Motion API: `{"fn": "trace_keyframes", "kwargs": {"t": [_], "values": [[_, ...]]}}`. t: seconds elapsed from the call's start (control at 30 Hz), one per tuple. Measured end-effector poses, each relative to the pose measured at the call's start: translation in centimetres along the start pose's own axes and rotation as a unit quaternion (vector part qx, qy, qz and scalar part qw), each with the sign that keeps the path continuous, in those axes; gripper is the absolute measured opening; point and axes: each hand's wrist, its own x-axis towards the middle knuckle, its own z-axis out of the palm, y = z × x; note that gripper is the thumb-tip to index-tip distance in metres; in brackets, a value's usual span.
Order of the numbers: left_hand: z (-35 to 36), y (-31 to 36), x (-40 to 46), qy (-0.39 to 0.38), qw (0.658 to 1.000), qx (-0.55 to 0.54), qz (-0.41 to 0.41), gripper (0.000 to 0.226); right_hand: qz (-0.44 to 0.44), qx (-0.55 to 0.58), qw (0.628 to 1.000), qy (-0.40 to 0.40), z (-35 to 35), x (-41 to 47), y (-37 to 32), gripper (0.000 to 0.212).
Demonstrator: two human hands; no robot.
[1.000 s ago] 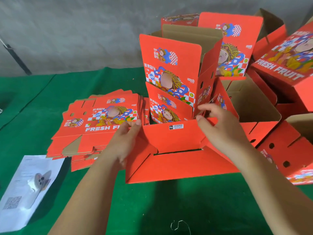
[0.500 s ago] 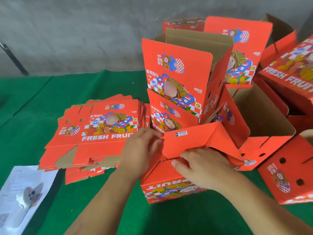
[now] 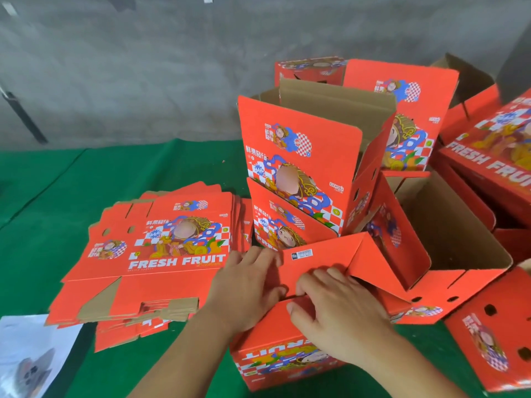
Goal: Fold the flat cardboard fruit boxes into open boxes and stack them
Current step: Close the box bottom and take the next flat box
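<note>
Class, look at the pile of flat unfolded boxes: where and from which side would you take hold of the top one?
Probably the top flat box by its near edge, coming from the person's side: that edge overhangs the pile, letting fingers slip underneath.

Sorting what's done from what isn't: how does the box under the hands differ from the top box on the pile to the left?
The box under the hands stands up as a hollow shape; the top box on the pile lies flat, unfolded. The box under the hands shows its print upside down, the pile's box shows FRESH FRUIT upright. The left hand and right hand press the first's flaps; nothing touches the other. Both share the red printed design.
</note>
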Motion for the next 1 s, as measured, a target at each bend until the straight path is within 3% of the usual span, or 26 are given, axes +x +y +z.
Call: {"fn": "trace_keyframes", "kwargs": {"t": [0.13, 0.27, 0.37, 0.43, 0.53, 0.63, 0.7, 0.83, 1.0], "values": [[0.0, 0.3, 1.3, -0.015, 0.995, 0.089, -0.036, 0.057, 0.007, -0.004, 0.999, -0.042, -0.7, 0.7, 0.1, 0.056], [0.4, 0.5, 1.2, 0.004, 0.994, 0.103, -0.032, 0.049, 0.011, -0.001, 0.995, -0.098, -1.0, 0.7, 0.6, 0.071], [0.5, 0.4, 0.9, 0.017, 0.996, 0.082, -0.036, 0.042, 0.009, 0.043, 0.991, -0.130, -1.4, 0.9, 0.7, 0.066], [0.5, 0.2, 0.7, 0.019, 0.998, 0.055, -0.039, 0.040, -0.007, 0.084, 0.992, -0.095, -1.8, 0.7, 1.3, 0.052], [0.2, 0.1, 0.4, 0.017, 0.999, 0.028, -0.037, 0.040, -0.029, 0.131, 0.990, 0.053, -2.3, -0.2, 3.3, 0.030], [-0.4, -0.5, 0.0, 0.021, 0.998, 0.006, -0.051, 0.040, -0.040, 0.023, 0.989, 0.140, -2.8, -1.6, 4.9, 0.026], [-0.6, -0.7, -0.4, 0.025, 0.998, -0.003, -0.055, 0.040, -0.054, -0.019, 0.992, 0.111, -2.5, -2.4, 5.2, 0.032], [-0.4, 0.5, -0.5, 0.029, 0.999, -0.001, -0.038, 0.037, -0.038, -0.069, 0.997, -0.021, -2.7, -3.1, 5.4, 0.052], [-0.4, 1.3, -0.3, 0.019, 0.999, 0.012, -0.042, 0.039, -0.020, -0.097, 0.984, -0.145, -3.3, -3.3, 5.3, 0.062]]}}
